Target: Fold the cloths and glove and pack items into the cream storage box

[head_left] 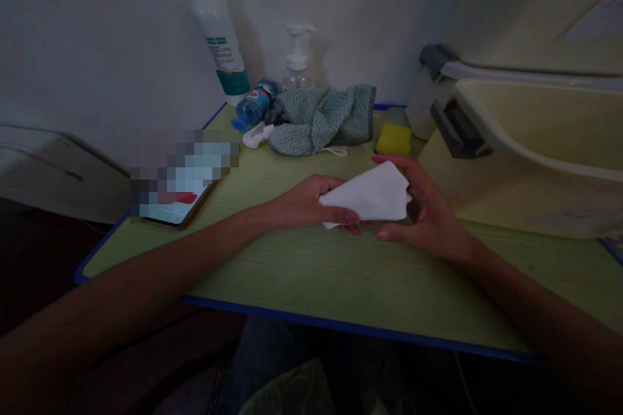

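Clothing, dark blue: covered the person's lap, below the near edge of the bench.
Bench, pale green, blue edging: carried the items listed below.
Left hand: was closed on the left end of the white sheet, thumb laid along the top, fingers beneath.
Right hand: stood curved open around the sheet's right end, thumb well apart from the fingers; whether the fingers touched the far side could not be told.
White sheet, folded, narrower at left; paper or cloth, could not be told: was held above the middle of the bench, between the hands.
Phone, screen lit and partly blurred out: lay at the left side of the bench.
Bin, cream, open-topped, dark grey latch: stood at the right, beyond the right forearm.
Sponge, yellow: lay near the bin, beyond the right hand.
Textile, grey-green, waffle-textured, dark-trimmed: lay crumpled just left of the sponge.
White plastic piece: lay against the textile's left end.
Small blue bottle: lay on its side, cap toward the near left.
Pump bottle, clear, white head: stood behind the textile, base hidden.
Tall white bottle, green band: stood at the far left corner, before the pale wall.
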Demonstrator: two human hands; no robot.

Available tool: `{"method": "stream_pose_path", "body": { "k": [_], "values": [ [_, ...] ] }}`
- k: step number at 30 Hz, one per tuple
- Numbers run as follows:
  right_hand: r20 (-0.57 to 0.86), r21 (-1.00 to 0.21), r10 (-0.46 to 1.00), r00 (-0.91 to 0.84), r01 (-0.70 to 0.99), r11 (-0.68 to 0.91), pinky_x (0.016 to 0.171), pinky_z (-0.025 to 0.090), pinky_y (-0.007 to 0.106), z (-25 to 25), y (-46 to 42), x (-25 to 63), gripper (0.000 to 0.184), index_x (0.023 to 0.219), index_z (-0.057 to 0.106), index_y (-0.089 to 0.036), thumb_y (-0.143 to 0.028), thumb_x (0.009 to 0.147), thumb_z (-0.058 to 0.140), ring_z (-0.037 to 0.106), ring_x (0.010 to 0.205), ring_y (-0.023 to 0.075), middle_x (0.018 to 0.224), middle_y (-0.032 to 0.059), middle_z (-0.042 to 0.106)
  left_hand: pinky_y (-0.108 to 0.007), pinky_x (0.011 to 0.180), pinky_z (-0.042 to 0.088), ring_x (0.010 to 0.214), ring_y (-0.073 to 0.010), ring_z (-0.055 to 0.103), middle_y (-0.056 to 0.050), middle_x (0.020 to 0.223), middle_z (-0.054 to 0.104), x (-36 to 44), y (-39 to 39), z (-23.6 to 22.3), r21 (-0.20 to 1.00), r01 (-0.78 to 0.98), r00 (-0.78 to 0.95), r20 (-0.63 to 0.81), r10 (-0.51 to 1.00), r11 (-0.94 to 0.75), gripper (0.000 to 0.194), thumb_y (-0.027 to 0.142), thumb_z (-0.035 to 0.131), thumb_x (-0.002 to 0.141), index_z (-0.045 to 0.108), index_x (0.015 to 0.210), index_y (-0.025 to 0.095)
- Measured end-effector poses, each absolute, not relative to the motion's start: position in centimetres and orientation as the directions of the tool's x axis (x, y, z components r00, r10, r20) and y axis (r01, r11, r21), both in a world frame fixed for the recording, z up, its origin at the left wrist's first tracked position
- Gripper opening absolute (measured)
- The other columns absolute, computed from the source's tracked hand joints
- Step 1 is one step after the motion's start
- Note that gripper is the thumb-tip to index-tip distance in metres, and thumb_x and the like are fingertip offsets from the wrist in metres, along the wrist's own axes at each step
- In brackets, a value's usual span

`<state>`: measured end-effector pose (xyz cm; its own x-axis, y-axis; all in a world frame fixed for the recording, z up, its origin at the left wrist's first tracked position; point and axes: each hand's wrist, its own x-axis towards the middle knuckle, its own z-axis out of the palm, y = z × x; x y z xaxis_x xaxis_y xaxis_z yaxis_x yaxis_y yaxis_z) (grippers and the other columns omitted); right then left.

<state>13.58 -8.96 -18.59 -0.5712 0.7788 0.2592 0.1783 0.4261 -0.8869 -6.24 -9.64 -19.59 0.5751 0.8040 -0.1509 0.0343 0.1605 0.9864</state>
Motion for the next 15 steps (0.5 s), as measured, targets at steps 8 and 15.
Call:
{"method": "stream_pose_path", "body": {
  "k": [8, 15],
  "values": [
    [0.344, -0.795, 0.757, -0.555, 0.257, 0.549, 0.067, 0.049, 0.029, -18.94, -9.04, 13.63, 0.056, 0.124, 0.043, -0.024, -0.035, 0.074, 0.066, 0.054, 0.099, 0.022, 0.121, 0.0088, 0.051, -0.02, 0.058, 0.045, 0.066, -0.0105, 0.062, -0.002, 0.074, 0.068, -6.12, -9.81, -19.36, 0.992, 0.067, 0.595, -0.122, 0.794, 0.103, 0.032, 0.02, 0.074, 0.061, 0.061, 0.088, 0.01],
    [0.312, -0.785, 0.749, -0.584, 0.285, 0.549, 0.069, 0.05, 0.031, -19.13, -8.99, 13.74, 0.049, 0.129, 0.044, -0.023, -0.041, 0.085, 0.052, 0.059, 0.085, 0.0193, 0.107, 0.0068, 0.061, -0.025, 0.064, 0.048, 0.071, -0.0133, 0.062, -0.003, 0.082, 0.067, -6.02, -9.88, -19.16, 0.996, 0.081, 0.612, -0.083, 0.786, 0.042, 0.041, 0.019, 0.075, 0.059, 0.058, 0.095, 0.011]
  ]
}}
